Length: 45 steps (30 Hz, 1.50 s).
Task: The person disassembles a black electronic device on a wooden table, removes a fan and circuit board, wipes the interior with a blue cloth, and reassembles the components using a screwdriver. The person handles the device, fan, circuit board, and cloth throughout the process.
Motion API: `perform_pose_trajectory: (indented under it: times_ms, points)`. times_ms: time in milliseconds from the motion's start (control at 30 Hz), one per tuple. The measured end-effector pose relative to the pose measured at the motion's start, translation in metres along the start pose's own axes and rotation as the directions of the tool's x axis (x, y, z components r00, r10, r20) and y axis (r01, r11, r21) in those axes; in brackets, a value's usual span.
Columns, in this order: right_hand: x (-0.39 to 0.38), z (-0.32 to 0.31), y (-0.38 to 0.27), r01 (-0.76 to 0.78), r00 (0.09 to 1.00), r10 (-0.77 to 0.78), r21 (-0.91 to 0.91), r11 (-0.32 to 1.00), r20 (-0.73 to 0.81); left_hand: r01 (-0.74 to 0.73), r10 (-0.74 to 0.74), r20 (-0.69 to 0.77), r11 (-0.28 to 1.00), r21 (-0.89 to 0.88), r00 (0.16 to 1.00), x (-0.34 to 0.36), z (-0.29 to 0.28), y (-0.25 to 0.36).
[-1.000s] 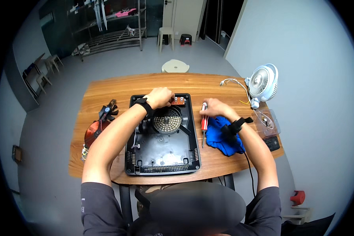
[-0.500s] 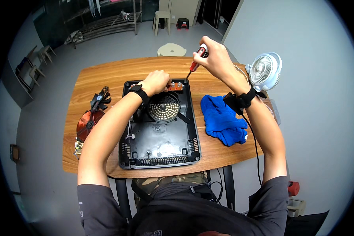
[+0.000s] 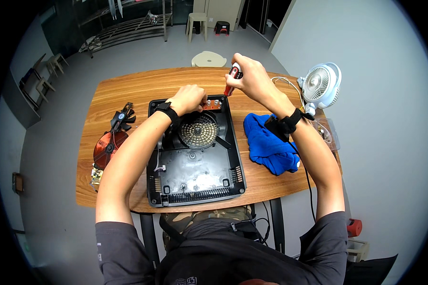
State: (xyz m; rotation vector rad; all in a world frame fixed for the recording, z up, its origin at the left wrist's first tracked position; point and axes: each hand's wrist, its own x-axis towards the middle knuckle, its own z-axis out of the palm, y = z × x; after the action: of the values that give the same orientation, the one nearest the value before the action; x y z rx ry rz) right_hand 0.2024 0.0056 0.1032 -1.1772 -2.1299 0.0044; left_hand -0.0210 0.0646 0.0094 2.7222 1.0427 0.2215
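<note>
My right hand (image 3: 251, 78) is closed round a red screwdriver (image 3: 230, 88), held upright at the back right corner of a black plastic housing (image 3: 192, 175); its tip is hard to make out. My left hand (image 3: 189, 98) has curled fingers at the housing's back edge, beside an orange circuit board (image 3: 212, 104) with knobs; what its fingertips hold is hidden. The housing has a round grille (image 3: 198, 131) in the middle and a loose white connector (image 3: 160, 168) at the left.
On the wooden table (image 3: 104, 90), a copper coil (image 3: 107, 149) and black fan blades (image 3: 127, 118) lie left of the housing. A blue cloth (image 3: 266, 149) is right of it, with a desk fan (image 3: 318, 85) and plastic box (image 3: 329, 133) beyond. A stool (image 3: 208, 58) stands behind.
My right hand has lifted the screwdriver from beside the cloth and carried it forward to the housing's back corner, dipping slightly since half a second ago. My left hand stays at the back edge.
</note>
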Motion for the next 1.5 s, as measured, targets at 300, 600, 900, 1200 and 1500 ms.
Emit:
perform_pose_trajectory:
  times_ms: [300, 600, 900, 1200, 1500]
  points:
    - [0.002, 0.009, 0.003, 0.03, 0.999, -0.03, -0.015, 0.999, -0.011, 0.038, -0.038, -0.008, 0.999, 0.005, 0.999, -0.001, 0.0, 0.001]
    - [0.003, 0.014, 0.007, 0.026, 1.0, -0.027, -0.008, 1.0, -0.006, 0.005, -0.006, -0.051, 1.0, -0.004, 0.999, -0.001, 0.006, -0.004]
    - [0.004, 0.015, 0.007, 0.042, 0.999, -0.042, -0.042, 0.998, 0.004, 0.009, -0.009, -0.045, 1.0, 0.014, 0.999, -0.003, 0.003, 0.0]
    - [0.006, 0.015, 0.002, 0.049, 0.999, -0.048, -0.045, 0.998, 0.025, 0.012, -0.011, -0.051, 1.0, 0.009, 0.999, -0.004, 0.003, 0.0]
    - [0.018, 0.005, -0.02, -0.091, 0.966, 0.161, -0.315, 0.945, 0.203, 0.014, -0.015, -0.053, 1.0, -0.01, 0.998, -0.004, 0.004, -0.003]
